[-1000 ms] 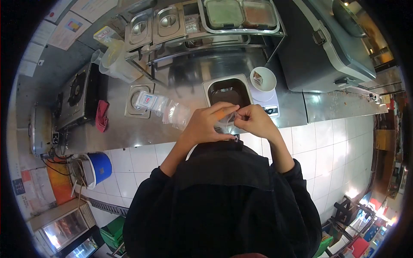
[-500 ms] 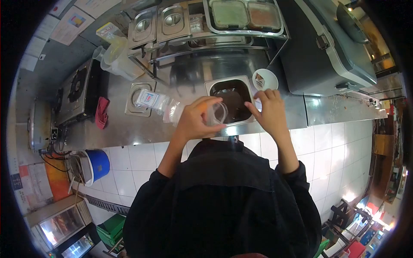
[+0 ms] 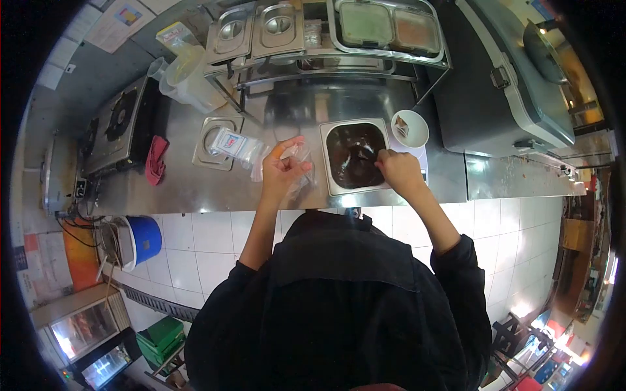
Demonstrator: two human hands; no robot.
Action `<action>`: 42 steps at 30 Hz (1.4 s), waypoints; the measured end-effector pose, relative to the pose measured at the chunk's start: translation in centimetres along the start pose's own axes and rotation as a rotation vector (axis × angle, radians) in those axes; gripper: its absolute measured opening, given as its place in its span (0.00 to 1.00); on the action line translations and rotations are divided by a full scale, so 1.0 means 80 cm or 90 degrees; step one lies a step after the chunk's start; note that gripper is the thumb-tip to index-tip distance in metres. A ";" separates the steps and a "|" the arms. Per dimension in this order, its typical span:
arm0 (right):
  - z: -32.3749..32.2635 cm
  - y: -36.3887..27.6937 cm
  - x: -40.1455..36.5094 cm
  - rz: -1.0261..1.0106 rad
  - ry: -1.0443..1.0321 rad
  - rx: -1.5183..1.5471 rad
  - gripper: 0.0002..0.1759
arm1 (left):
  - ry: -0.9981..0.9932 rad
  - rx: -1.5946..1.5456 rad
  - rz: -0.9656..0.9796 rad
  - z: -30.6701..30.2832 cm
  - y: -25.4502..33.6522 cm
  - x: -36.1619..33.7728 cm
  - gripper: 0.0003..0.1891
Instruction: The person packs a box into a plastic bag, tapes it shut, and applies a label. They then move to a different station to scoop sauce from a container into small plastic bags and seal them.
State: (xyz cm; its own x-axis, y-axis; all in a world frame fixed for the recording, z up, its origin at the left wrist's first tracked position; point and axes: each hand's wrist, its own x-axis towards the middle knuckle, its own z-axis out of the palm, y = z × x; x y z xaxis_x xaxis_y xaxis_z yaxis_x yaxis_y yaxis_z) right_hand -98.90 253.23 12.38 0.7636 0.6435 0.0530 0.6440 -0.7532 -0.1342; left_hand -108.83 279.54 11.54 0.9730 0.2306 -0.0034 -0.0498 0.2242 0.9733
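My left hand (image 3: pixel 283 171) holds a small clear plastic bag (image 3: pixel 301 164) open above the steel counter (image 3: pixel 195 189), just left of a steel pan (image 3: pixel 355 155) filled with a dark brown sauce. My right hand (image 3: pixel 399 171) rests at the pan's right rim and grips a thin utensil handle (image 3: pixel 372 155) that reaches into the sauce. A stack of clear bags with a blue and white label (image 3: pixel 236 144) lies to the left of my left hand.
A white bowl (image 3: pixel 409 128) stands on a scale right of the pan. Lidded steel pans (image 3: pixel 254 29) and a shelf rack sit at the back, a gas stove (image 3: pixel 119 130) and red cloth (image 3: pixel 155 160) at left, a blue bucket (image 3: pixel 145 240) on the floor.
My hands have parted: the left moved left with the bag, the right went to the sauce pan and took hold of the utensil. The view shifted slightly.
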 end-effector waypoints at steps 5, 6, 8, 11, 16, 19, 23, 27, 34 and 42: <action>-0.001 0.013 -0.007 -0.096 -0.022 0.148 0.08 | 0.009 -0.031 0.028 -0.008 -0.001 -0.002 0.29; -0.009 0.016 -0.008 -0.084 -0.056 0.187 0.08 | 0.005 -0.033 0.034 -0.009 -0.004 -0.003 0.29; -0.016 0.023 -0.012 -0.069 -0.090 0.226 0.07 | 0.003 -0.024 0.019 -0.012 -0.007 -0.004 0.30; -0.019 0.036 -0.018 -0.018 -0.090 0.311 0.07 | 0.001 -0.020 -0.002 -0.012 -0.009 -0.003 0.31; 0.008 0.061 -0.048 0.141 -0.101 0.612 0.08 | 0.002 -0.038 -0.024 -0.007 -0.004 -0.002 0.32; 0.017 0.063 -0.071 0.190 -0.055 0.742 0.08 | -0.018 -0.025 -0.019 -0.007 -0.005 0.001 0.32; 0.048 0.074 -0.106 0.244 0.002 0.795 0.07 | -0.030 -0.025 -0.024 -0.004 -0.006 0.006 0.33; 0.058 0.067 -0.128 0.299 0.066 0.799 0.06 | -0.077 0.028 -0.004 0.008 0.000 0.012 0.33; 0.066 0.050 -0.138 0.357 0.128 0.770 0.06 | -0.123 0.147 -0.015 0.045 0.023 0.020 0.35; 0.036 0.042 -0.136 0.389 0.146 0.777 0.06 | -0.117 0.358 0.153 0.065 0.028 0.033 0.31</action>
State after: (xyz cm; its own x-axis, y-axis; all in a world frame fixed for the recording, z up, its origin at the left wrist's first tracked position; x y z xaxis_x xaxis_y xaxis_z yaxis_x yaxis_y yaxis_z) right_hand -105.22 244.11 8.48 0.9741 0.1318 -0.1837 -0.1498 -0.2322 -0.9611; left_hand -105.20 275.70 14.87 0.9746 0.0344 0.2213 -0.1949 -0.3566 0.9137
